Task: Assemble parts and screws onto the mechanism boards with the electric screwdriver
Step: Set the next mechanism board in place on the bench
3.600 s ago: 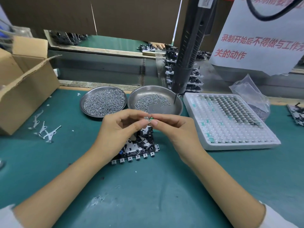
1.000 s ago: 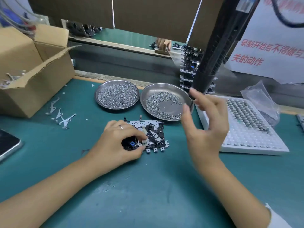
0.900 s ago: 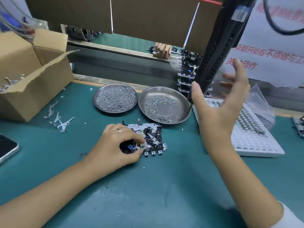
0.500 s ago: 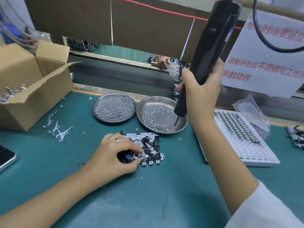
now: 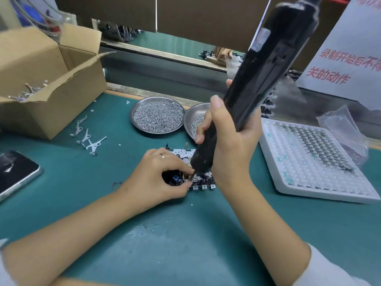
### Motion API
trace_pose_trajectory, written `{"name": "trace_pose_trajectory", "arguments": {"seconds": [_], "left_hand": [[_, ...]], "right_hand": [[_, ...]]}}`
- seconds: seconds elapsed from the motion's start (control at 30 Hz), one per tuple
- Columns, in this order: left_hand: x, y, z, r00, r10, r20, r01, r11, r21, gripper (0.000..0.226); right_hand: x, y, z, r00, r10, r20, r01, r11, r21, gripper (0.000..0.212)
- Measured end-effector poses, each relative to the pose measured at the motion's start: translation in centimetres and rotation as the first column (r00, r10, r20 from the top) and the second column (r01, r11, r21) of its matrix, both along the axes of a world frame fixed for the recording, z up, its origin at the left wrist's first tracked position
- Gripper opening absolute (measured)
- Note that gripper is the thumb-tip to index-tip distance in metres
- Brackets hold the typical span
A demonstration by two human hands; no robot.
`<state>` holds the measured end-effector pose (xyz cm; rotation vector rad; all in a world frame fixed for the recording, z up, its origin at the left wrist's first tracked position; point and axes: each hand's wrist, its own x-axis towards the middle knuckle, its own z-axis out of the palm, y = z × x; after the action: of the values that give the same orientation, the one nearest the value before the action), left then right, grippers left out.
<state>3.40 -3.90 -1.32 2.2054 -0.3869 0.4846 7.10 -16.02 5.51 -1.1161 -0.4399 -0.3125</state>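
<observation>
Head view: two steel dishes (image 5: pixel 132 112) hold screws (image 5: pixel 157 117) — right hand (image 5: pixel 228 145) grips screwdriver (image 5: pixel 259 79), left hand (image 5: pixel 158 178) pinches board (image 5: pixel 203 182).

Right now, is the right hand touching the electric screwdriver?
Touching. The head view shows the right hand with fingers and thumb wrapped around the electric screwdriver barrel.
</observation>
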Motion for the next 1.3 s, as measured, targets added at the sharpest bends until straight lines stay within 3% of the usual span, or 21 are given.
{"name": "trace_pose_trajectory", "arguments": {"seconds": [1.3], "left_hand": [[0.01,0.03,-0.25,1.0,0.009,-0.007,-0.01,1.0,-0.014,0.018]], "right_hand": [[0.15,0.2,-0.48,0.999,0.003,0.04,-0.003,1.0,0.014,0.02]]}}
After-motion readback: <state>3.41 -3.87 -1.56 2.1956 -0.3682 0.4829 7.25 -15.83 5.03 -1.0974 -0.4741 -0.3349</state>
